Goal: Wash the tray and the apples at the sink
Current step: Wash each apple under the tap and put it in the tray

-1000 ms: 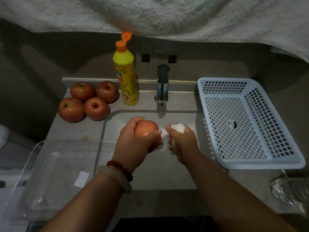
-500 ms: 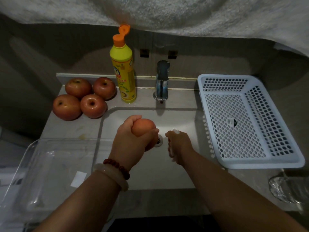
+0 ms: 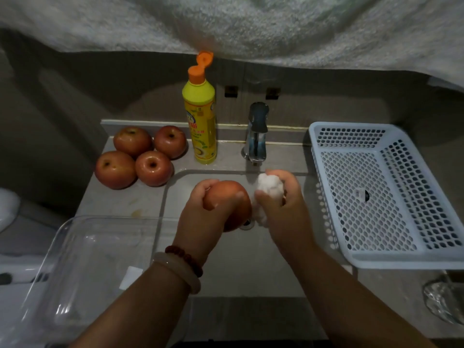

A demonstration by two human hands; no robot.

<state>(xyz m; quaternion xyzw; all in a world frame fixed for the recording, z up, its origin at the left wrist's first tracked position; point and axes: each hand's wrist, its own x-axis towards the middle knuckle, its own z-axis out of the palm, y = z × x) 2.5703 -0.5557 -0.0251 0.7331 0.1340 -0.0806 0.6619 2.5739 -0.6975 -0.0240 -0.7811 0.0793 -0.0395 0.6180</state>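
Observation:
My left hand (image 3: 200, 217) grips a red apple (image 3: 227, 197) over the sink basin (image 3: 231, 270). Right beside it, my right hand (image 3: 283, 204) clutches a white foamy wad (image 3: 268, 185) that touches the apple's right side. Several more red apples (image 3: 136, 160) lie in a cluster on the counter, left of the sink. A clear plastic tray (image 3: 75, 267) sits at the lower left, partly over the counter's edge.
A yellow dish soap bottle (image 3: 200, 121) with its orange cap flipped up stands behind the sink, left of the chrome tap (image 3: 257, 133). A white perforated basket (image 3: 381, 192) lies to the right. A glass object (image 3: 444, 297) is at the lower right.
My right hand rose from low in the basin to the apple's upper right, and the white wad now shows above its fingers. My left hand kept hold of the apple.

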